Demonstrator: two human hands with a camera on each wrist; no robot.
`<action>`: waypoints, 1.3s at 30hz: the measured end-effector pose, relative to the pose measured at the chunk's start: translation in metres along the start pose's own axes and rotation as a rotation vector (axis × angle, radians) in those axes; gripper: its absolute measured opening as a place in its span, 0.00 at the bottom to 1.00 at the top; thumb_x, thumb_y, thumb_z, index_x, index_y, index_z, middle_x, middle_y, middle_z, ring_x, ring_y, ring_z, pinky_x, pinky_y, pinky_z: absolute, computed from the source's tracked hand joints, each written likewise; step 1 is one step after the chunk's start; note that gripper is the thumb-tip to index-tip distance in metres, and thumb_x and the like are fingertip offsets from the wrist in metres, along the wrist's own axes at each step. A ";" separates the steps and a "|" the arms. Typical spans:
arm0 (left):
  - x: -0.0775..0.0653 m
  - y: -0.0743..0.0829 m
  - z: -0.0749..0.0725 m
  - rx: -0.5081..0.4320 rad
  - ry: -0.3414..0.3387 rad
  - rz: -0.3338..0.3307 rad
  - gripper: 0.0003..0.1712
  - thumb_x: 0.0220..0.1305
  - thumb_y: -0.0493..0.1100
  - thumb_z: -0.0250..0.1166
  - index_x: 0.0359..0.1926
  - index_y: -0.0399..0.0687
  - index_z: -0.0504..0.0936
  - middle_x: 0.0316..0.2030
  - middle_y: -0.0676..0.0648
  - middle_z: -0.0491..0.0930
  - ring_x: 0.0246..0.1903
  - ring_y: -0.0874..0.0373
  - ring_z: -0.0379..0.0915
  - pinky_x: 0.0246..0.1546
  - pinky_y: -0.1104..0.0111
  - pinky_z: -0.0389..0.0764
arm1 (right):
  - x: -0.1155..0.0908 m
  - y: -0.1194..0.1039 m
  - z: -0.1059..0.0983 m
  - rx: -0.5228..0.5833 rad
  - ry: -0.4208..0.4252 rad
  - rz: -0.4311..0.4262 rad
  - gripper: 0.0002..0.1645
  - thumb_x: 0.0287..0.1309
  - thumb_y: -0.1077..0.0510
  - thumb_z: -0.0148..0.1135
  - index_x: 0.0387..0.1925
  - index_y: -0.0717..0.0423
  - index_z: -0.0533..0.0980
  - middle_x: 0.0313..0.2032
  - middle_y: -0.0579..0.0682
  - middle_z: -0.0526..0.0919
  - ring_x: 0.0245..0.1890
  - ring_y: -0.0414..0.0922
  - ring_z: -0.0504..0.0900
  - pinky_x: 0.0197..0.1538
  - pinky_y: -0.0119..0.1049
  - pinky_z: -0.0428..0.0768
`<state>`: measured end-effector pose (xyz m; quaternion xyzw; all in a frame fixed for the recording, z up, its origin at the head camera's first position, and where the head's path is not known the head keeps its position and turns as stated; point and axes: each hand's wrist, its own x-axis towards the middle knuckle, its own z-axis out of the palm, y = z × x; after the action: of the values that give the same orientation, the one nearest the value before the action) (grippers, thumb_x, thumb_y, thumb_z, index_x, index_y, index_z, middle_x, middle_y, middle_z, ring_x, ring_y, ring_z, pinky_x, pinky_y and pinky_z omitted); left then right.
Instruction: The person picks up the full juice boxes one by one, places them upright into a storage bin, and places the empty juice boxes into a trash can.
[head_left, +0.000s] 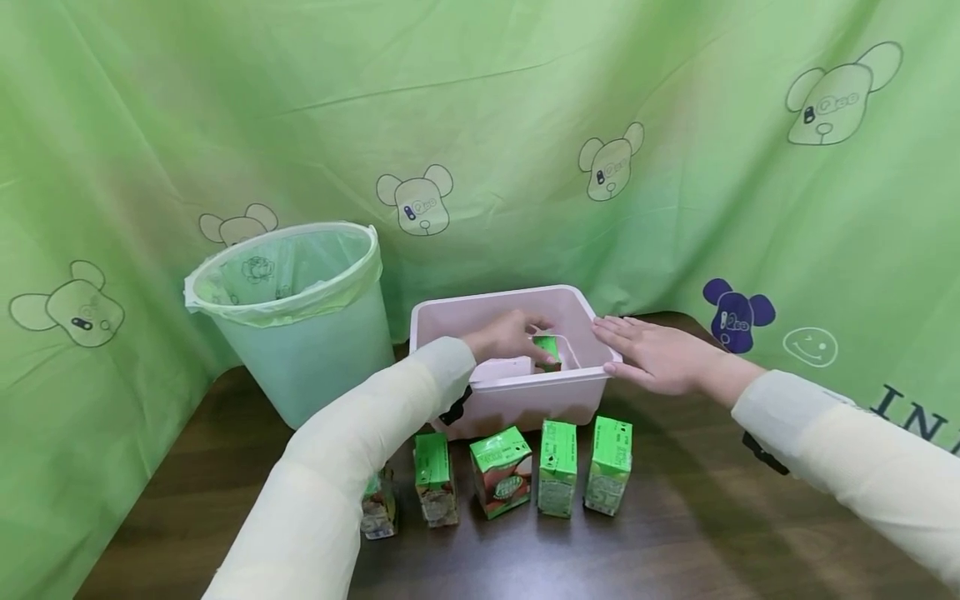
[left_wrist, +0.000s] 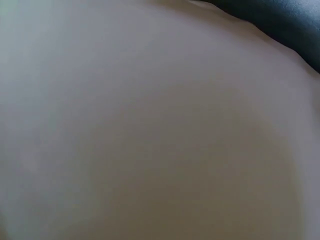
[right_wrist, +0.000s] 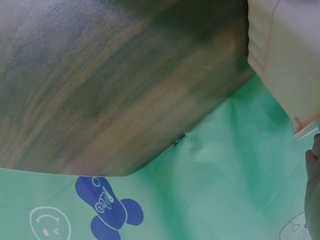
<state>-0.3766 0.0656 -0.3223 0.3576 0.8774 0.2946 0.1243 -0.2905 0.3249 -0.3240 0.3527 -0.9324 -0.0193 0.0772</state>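
My left hand (head_left: 510, 335) reaches over the near rim into a pink plastic bin (head_left: 525, 408). Its thumb and fingers are on either side of a small drink carton (head_left: 547, 348) with a green top, inside the bin. My right hand (head_left: 660, 354) rests with straight fingers on the bin's right rim, thumb at the near corner. In front of the bin stand several more drink cartons (head_left: 501, 471) in a row, green on top; my left sleeve partly covers the leftmost one. The left wrist view is filled by a blurred pinkish surface close up.
A tall pale green trash can (head_left: 330, 358) with a bag liner over its rim stands left of the pink bin. All this is on a dark wooden table (head_left: 675, 533). A green printed curtain (head_left: 510, 100) hangs behind and along both sides.
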 end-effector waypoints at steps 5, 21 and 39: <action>-0.008 -0.001 -0.010 -0.044 0.027 -0.011 0.40 0.54 0.46 0.75 0.66 0.41 0.71 0.63 0.48 0.72 0.62 0.52 0.66 0.58 0.69 0.70 | 0.001 0.001 0.000 -0.005 -0.001 -0.016 0.38 0.72 0.44 0.48 0.69 0.68 0.59 0.70 0.64 0.59 0.70 0.60 0.56 0.69 0.54 0.57; -0.045 0.009 -0.045 -0.080 0.069 0.006 0.38 0.56 0.48 0.74 0.67 0.48 0.71 0.64 0.49 0.71 0.63 0.55 0.65 0.58 0.67 0.71 | -0.003 0.007 -0.002 0.028 0.000 0.001 0.39 0.71 0.44 0.49 0.69 0.68 0.60 0.70 0.64 0.58 0.70 0.62 0.55 0.68 0.56 0.57; -0.106 -0.015 -0.072 -0.087 0.214 -0.026 0.36 0.54 0.46 0.75 0.64 0.48 0.74 0.62 0.49 0.74 0.61 0.54 0.69 0.63 0.64 0.66 | -0.008 0.007 -0.002 0.067 -0.015 0.043 0.38 0.72 0.44 0.47 0.71 0.66 0.57 0.72 0.63 0.56 0.71 0.63 0.53 0.68 0.57 0.56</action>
<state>-0.3397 -0.0479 -0.2736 0.3068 0.8767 0.3673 0.0494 -0.2892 0.3357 -0.3225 0.3350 -0.9403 0.0110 0.0589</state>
